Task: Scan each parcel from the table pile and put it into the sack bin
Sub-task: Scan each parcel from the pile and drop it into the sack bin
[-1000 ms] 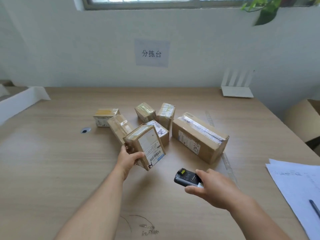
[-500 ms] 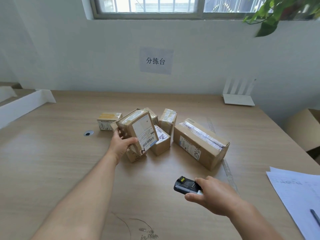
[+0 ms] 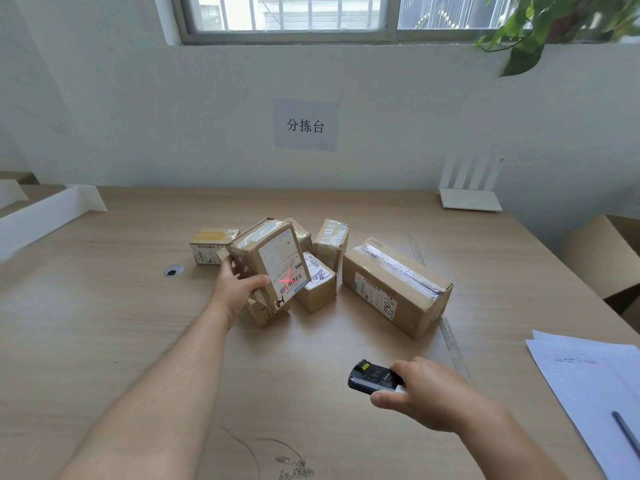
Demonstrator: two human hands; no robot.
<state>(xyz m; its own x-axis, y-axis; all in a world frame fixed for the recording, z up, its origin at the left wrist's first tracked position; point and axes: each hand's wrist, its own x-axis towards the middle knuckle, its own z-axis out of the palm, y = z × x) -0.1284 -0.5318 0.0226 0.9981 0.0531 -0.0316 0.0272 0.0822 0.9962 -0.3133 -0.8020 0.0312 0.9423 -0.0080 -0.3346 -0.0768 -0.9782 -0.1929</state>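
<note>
**Laser's on the barcode at last**

Head view: our left hand [image 3: 239, 289] has lifted the parcel [image 3: 256, 258] clear of the pile [image 3: 317, 287] and tipped its label [image 3: 281, 258] our way, thumb across the front and fingers round the back. New since half a second ago is a red cross [image 3: 287, 280] glowing on the barcode [image 3: 299, 281]. Our right hand [image 3: 426, 393] is wrapped round the scanner [image 3: 372, 377], low over the bench [image 3: 104, 323] and barely shifted. We reckon the scan's happening now and the drop comes next, but the sack bin isn't in shot.
</note>
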